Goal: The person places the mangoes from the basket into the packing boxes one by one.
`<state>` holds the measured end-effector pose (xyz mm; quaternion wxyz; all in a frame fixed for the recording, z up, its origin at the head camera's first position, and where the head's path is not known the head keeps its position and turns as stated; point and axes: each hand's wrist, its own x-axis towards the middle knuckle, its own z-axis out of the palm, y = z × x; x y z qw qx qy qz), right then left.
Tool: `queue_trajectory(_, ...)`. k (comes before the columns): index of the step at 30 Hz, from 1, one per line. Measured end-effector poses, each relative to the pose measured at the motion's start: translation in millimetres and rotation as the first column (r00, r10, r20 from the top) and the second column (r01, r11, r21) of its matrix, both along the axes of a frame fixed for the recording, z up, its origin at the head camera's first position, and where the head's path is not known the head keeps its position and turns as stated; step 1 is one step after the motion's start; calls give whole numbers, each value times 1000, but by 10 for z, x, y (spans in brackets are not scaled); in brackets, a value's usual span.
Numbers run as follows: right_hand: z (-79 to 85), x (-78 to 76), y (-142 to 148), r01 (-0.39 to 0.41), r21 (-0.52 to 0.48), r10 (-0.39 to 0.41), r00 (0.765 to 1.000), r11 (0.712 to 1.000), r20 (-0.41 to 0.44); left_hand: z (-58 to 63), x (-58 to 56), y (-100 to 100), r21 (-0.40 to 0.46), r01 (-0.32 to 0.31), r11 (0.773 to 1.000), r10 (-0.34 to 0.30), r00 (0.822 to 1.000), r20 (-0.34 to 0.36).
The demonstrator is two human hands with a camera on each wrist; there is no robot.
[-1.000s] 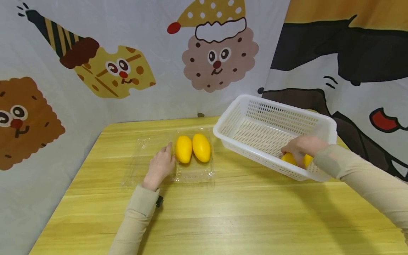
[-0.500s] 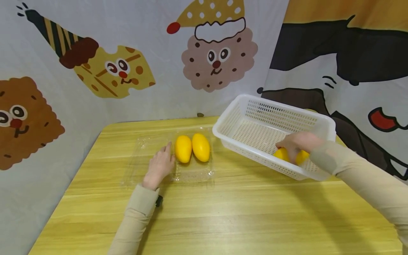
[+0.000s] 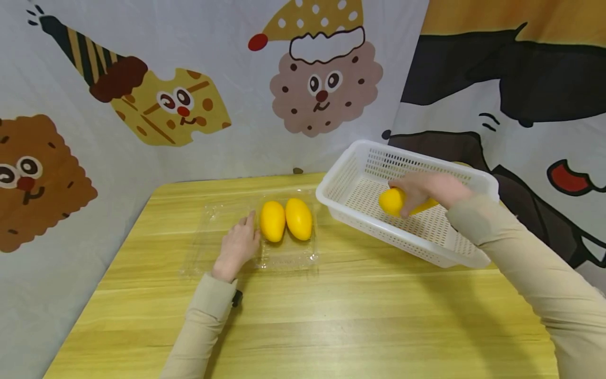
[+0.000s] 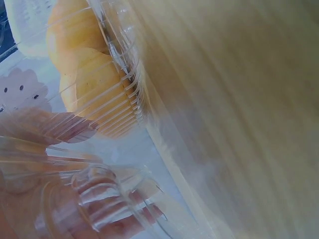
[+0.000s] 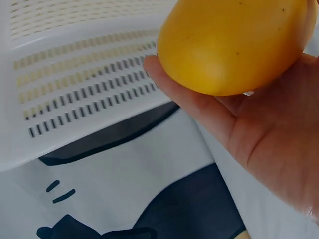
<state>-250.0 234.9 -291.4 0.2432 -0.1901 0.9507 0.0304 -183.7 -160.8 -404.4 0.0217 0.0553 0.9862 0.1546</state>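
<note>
In the head view my right hand [image 3: 428, 192] grips a yellow mango [image 3: 392, 202] over the white slotted basket [image 3: 379, 223]. Fingers and thumb lie across its middle, so part of the skin is hidden. The right wrist view shows this mango [image 5: 229, 45] large against the palm. At the left, two more mangoes [image 3: 273, 221] sit side by side in one half of a clear plastic clamshell box [image 3: 286, 261], whose lid is laid back to the left. My left hand [image 3: 239, 245] holds the box near its fold, thumb beside the mangoes; fingers [image 4: 119, 214] show through the plastic.
The basket stands at the back right of the wooden table [image 3: 303, 321], close to the box's right side. A printed cloth [image 3: 227, 152] hangs right behind the table's back edge.
My right hand has lifted the mango from the basket's right end and moved it left and up. The left hand and the box have stayed put.
</note>
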Motion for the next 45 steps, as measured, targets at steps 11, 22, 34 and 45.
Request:
queue_trajectory(11,222,-1,-244,-50,-121,28,983,991,-179,-4,-6,-3,5,-2,1000,2,1000,-3)
queue_trajectory(22,231,202,-775,-133,-214,68,957,968,-284,-19,-2,-2,2,-8,1000,8,1000,16)
queue_trajectory(34,-226,417,-1502,-303,-330,172,912,894,-372,-12,-5,5,1,-19,1000,19,1000,24)
queue_trajectory(45,-688,556,-1848,-404,-383,234,878,831,-417,-19,-15,-7,-4,-13,1000,13,1000,9)
